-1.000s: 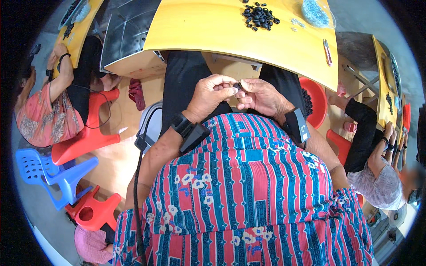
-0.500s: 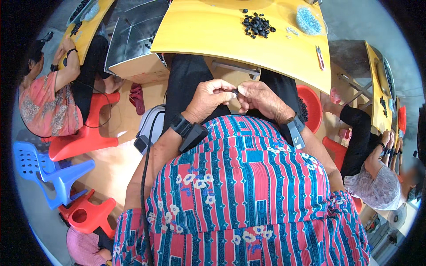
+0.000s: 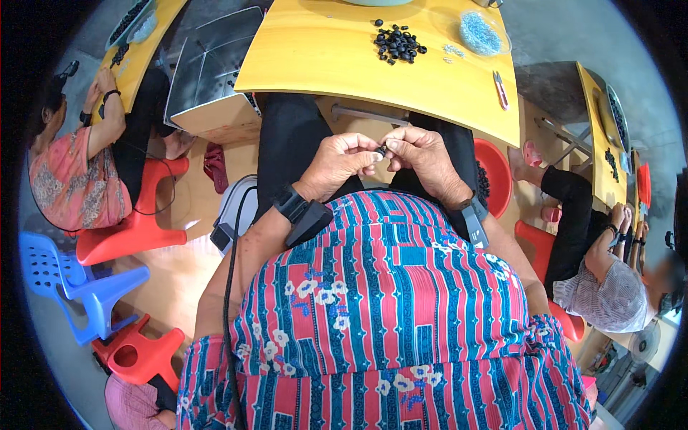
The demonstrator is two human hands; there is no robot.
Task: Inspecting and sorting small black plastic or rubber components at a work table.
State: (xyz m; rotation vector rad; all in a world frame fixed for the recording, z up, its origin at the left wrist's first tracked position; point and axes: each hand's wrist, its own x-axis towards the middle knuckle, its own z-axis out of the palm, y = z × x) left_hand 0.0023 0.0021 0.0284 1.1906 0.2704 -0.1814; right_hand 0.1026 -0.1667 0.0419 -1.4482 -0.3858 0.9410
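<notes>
In the head view, the small black piece (image 3: 383,150) is up in front of the person's belly, over the lap, near the front edge of the yellow counter (image 3: 308,63). The left hand (image 3: 334,165) pinches it with the thumb and pointer finger. The right hand (image 3: 424,160) pinches it from the other side, so the fingers of both hands meet at the piece.

Half a second ago, the piece was mostly hidden by the fingers. Now a bit more of it peeks out, and the right pointer finger looks straighter. It seems the work is still on this one piece, and neither hand has let go. The counter sits a little more to the left in the view, most likely because the head turned.

The piece looks tiny, dark and maybe round, with a paler spot on it. Fingers cover most of it, so I cannot tell its full shape.

On the counter lies a pile of black bits (image 3: 398,45). Near it are a few loose clear bits (image 3: 453,51), a clear bowl (image 3: 507,44) of bluish bits (image 3: 480,33), and little red-handled snips (image 3: 500,90).
</notes>
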